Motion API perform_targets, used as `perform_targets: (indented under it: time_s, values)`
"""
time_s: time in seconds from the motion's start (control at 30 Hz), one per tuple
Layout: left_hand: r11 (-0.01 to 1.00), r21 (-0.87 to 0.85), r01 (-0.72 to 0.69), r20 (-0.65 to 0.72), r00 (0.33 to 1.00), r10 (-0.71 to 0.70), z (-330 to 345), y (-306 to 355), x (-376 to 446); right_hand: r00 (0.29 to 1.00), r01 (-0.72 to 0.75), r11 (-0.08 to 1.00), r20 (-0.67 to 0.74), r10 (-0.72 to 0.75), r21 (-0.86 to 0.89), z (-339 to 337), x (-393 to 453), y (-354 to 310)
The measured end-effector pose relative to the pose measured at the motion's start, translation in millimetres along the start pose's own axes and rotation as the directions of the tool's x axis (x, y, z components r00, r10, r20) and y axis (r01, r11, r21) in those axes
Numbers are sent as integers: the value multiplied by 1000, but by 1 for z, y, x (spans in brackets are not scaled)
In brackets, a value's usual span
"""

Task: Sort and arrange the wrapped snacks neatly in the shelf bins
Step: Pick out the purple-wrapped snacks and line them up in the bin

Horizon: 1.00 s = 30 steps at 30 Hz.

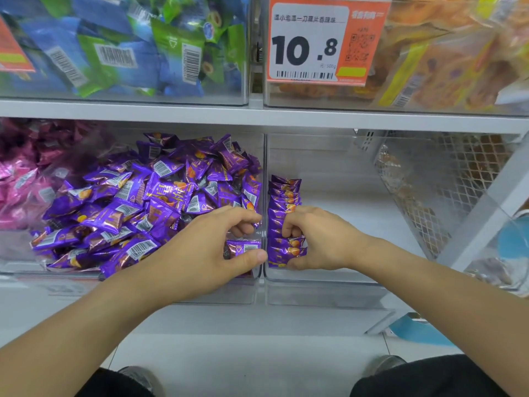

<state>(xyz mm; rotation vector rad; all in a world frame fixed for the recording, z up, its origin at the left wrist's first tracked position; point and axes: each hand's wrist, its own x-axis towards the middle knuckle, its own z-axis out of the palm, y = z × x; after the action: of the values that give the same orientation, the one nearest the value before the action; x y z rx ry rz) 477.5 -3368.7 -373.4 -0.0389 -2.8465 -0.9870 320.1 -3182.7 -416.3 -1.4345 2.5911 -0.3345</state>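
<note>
A loose heap of purple wrapped snacks (137,202) fills the clear bin on the left (177,293). In the clear bin on the right (329,290), a neat row of the same purple snacks (284,193) stands on edge against the left wall. My left hand (206,253) reaches into the left bin's right front corner, thumb and fingers closed around one purple snack (243,247). My right hand (317,239) grips the front end of the standing row, fingers over its top and thumb under it.
Pink wrapped snacks (20,179) fill the bin at far left. Above the white shelf board (257,113) sit bins of blue-green packets (114,47) and orange packets (446,67), with a 10.8 price tag (315,41). A wire mesh panel (446,190) stands at right.
</note>
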Motion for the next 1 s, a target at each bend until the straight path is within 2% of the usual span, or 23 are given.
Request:
perform_targets:
  time_s: [0.13, 0.23, 0.43, 1.0]
  values:
    - [1000, -16, 7, -4, 1000, -7, 1, 1, 0, 996, -88, 995, 21, 89, -47, -6, -2, 0]
    - [999, -34, 9, -4, 1000, -9, 1, 2, -1, 990, -140, 990, 27, 140, 13, -5, -2, -1]
    - [998, -59, 14, -6, 1000, -14, 0, 2, -2, 992, -124, 990, 13, 123, 67, 0, 0, -2]
    - [998, -69, 13, 4, 1000, -12, -8, -3, -6, 992, -129, 991, -4, 129, 32, -19, -3, -5]
